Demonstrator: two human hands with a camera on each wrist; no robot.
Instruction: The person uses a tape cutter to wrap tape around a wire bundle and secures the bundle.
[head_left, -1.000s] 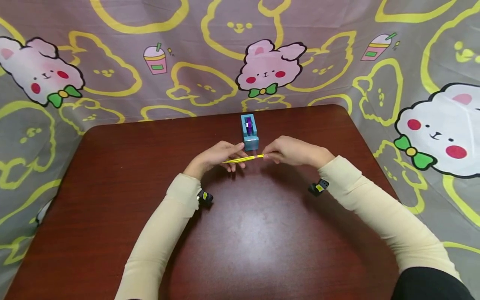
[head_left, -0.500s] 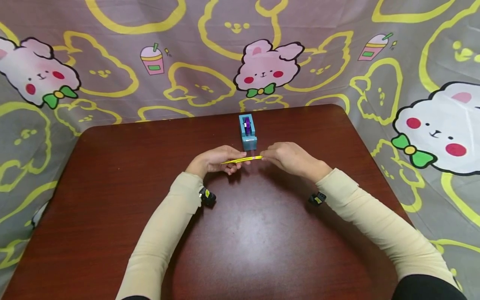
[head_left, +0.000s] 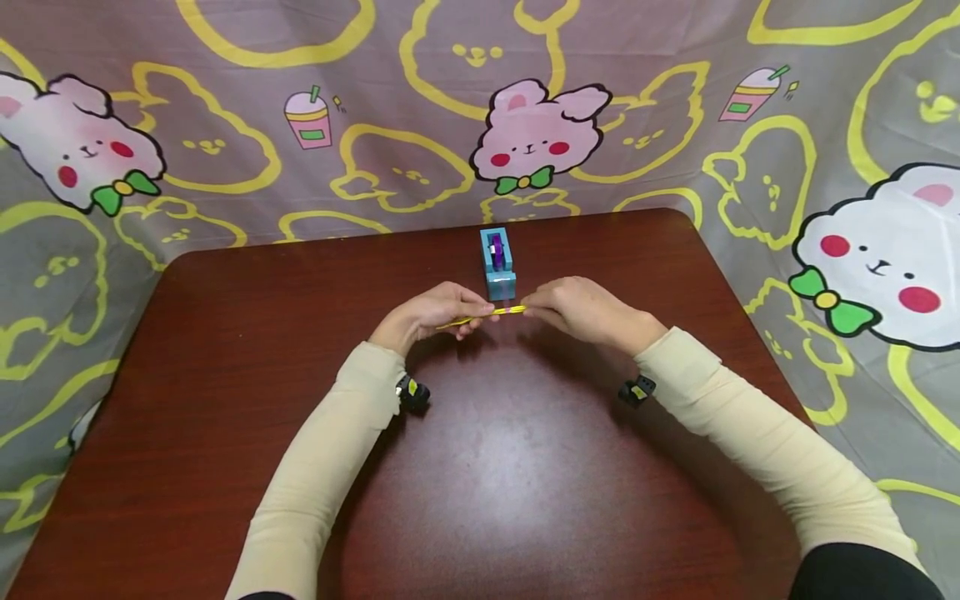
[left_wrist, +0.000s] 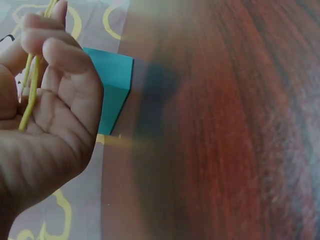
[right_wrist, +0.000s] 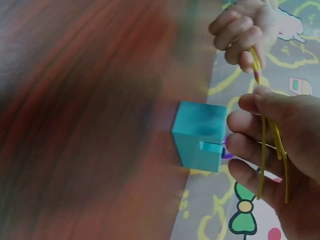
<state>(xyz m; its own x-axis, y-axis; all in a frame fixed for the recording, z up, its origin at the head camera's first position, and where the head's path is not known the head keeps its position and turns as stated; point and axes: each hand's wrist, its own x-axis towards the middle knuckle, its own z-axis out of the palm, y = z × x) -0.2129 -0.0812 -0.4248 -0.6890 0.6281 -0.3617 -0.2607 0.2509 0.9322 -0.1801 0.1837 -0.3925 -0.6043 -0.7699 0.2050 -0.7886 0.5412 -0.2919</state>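
Between my hands stretches a bundle of thin yellow strands (head_left: 515, 310), held just in front of the blue tape dispenser (head_left: 501, 287). My left hand (head_left: 431, 310) pinches the bundle near its middle, with the strands running across the palm. From the other side, my right hand (head_left: 583, 303) grips it between thumb and forefinger. In the right wrist view, loose strand ends (right_wrist: 263, 150) hang past the right hand's spread lower fingers. A small pinkish-purple band (right_wrist: 257, 75) shows on the bundle between the hands. The dispenser carries a purple tape roll (head_left: 497, 250).
The dark red-brown table (head_left: 510, 483) stretches below both forearms. Behind it and at the sides hangs a grey cloth (head_left: 420, 100) printed with cartoon rabbits and yellow outlines. A black camera (head_left: 413, 393) sits at the left wrist, another camera (head_left: 636, 390) at the right.
The left thumb has come down onto the strands, and the left fingers have drawn in. The bundle's right part has risen slightly. Both hands stay in front of the dispenser.
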